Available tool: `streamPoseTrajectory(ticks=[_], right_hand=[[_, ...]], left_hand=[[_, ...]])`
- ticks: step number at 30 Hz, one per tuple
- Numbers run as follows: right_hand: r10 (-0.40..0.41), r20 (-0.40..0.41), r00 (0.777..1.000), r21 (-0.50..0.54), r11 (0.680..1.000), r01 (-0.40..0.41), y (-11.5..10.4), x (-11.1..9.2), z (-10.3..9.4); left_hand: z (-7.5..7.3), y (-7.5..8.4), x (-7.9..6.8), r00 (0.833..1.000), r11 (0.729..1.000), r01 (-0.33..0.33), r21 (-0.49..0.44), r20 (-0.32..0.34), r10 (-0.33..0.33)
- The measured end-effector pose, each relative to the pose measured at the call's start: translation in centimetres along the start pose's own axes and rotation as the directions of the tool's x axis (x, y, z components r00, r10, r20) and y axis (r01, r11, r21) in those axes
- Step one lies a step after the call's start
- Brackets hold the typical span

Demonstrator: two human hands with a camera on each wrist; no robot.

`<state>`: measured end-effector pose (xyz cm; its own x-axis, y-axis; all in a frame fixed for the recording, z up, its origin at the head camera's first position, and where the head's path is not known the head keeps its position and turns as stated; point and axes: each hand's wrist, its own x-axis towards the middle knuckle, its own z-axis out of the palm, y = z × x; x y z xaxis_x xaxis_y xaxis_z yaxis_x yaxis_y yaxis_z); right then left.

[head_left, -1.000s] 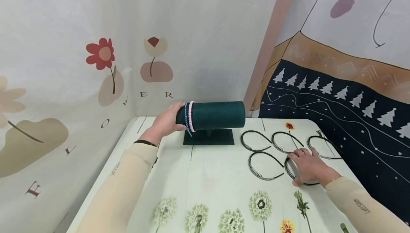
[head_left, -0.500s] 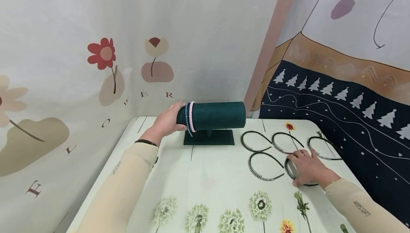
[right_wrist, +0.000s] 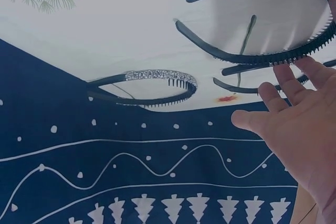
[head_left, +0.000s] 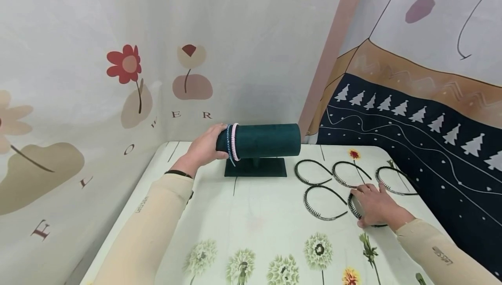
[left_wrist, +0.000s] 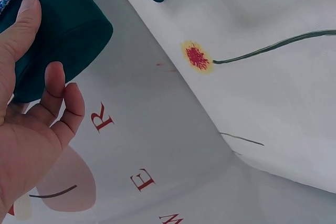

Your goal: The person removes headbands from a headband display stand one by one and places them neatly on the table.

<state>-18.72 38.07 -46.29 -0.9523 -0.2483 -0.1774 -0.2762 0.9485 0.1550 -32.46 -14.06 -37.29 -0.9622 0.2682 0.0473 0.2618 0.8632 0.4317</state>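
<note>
A dark green velvet cylinder stand [head_left: 270,140] stands upright on its flat base [head_left: 256,168] at the back of the table. Around its left end sit a blue braided headband [head_left: 228,144] and a pink headband [head_left: 233,142], side by side. My left hand [head_left: 201,147] grips that end, thumb on the near side; the left wrist view shows some of its fingers [left_wrist: 73,103] bent beneath. My right hand [head_left: 378,204] holds a black toothed headband [right_wrist: 252,59] with blue glitter, thumb at the near edge, fingers at the far edge. The hand partly covers it in the head view.
Several more black headbands lie on the table: a back left one [head_left: 313,184], a front left one [head_left: 325,219], a middle one [head_left: 347,162] and a far right one [head_left: 404,194]. Printed cloths hang behind and to the right, close to the table edge.
</note>
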Motion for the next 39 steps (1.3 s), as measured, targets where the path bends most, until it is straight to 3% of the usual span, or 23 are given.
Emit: streamPoseTrajectory(ticks=[9, 18, 27, 33, 39], right_hand=[[0.003, -0.013, 1.0, -0.015, 1.0, -0.003, 0.1, 0.1, -0.1], [-0.015, -0.121, 0.993, 0.014, 1.0, 0.017, 0.7, -0.8, 0.2], [-0.008, -0.156, 0.988, 0.179, 0.983, 0.036, 0.3, -1.6, -0.7], [0.025, -0.212, 0.977, 0.339, 0.939, 0.049, -0.2, -1.6, -2.4], [0.054, -0.255, 0.965, 0.543, 0.834, 0.097, -0.7, -0.7, -3.8]], left_hand=[[-0.3, 0.1, -0.1, 1.0, 1.0, 0.002, -0.011, -0.002, -0.002], [-0.4, 0.1, -0.2, 1.0, 1.0, -0.002, 0.004, -0.009, 0.002], [-0.1, 0.1, -0.4, 1.0, 1.0, -0.009, 0.004, -0.009, 0.009], [0.0, 0.0, -0.6, 1.0, 1.0, -0.024, 0.005, -0.009, 0.025], [0.1, 0.0, -0.5, 1.0, 1.0, -0.017, -0.014, -0.004, 0.017]])
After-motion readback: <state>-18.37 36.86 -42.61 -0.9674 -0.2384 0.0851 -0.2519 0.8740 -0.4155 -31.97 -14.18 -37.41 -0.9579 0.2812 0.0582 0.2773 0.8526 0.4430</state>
